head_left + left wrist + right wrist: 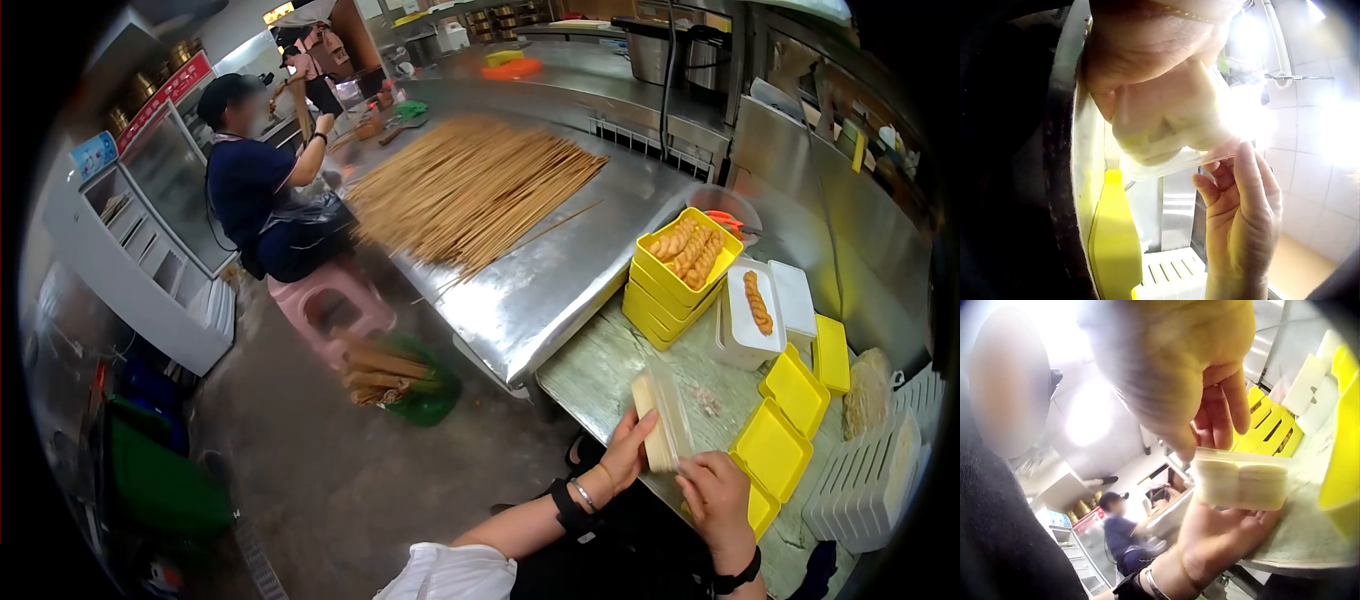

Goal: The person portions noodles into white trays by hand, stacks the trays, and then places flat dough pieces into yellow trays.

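Note:
A clear plastic bag [675,405] encloses two pale, cream-coloured stacks [1241,485] side by side, with rounded edges. My left hand [628,447] holds this pack from below and the side, over the near edge of the worktable. In the right wrist view its palm is under the stacks. My right hand [718,495] is at the pack's near end, thumb and fingertips pinching the edge of the plastic. In the left wrist view the right hand's fingers [1249,175] meet the film beside the stacks.
Open yellow boxes [775,450] and a slotted white basket [865,485] stand right. Beyond are stacked yellow boxes [655,312] with twisted brown pieces and a white box [750,335]. Many thin sticks [480,190] cover the steel table. A person [250,180] sits at far left.

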Demonstrator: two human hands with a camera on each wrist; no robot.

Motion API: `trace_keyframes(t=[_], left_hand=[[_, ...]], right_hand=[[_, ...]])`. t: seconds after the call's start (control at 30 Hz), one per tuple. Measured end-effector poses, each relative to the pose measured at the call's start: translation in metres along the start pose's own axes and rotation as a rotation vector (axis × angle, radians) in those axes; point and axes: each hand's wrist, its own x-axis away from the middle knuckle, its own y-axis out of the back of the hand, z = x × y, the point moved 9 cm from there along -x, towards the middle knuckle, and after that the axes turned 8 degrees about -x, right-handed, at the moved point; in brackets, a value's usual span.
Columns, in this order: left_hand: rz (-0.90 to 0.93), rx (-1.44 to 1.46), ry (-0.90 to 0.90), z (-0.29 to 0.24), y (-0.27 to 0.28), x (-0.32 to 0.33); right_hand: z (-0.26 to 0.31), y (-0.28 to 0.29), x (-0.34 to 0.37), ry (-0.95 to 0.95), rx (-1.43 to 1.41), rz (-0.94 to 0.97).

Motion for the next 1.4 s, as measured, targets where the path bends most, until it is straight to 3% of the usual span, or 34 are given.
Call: trace_keyframes(t=[0.2, 0.5, 1.1, 1.2, 1.4], left_hand=[[0.019, 0.009, 0.025, 0.004, 0.002, -0.001], [0.05, 0.024, 0.044, 0.005, 0.003, 0.0], [0.124, 0.084, 0.125, 0.004, 0.001, 0.001], [0.102, 0.047, 0.146, 0.007, 0.002, 0.001], [0.135, 0.073, 0.052, 0.001, -0.007, -0.001]], right_hand=[[-0.005, -0.004, 0.006, 0.012, 0.003, -0.007], [-0.007, -0.003, -0.003, 0.026, -0.064, 0.132], [-0.014, -0.011, -0.008, -0.065, -0.3, 0.138], [-0.013, -0.005, -0.012, -0.064, -0.294, 0.063], [-0.002, -0.014, -0.015, 0.029, 0.025, -0.009]])
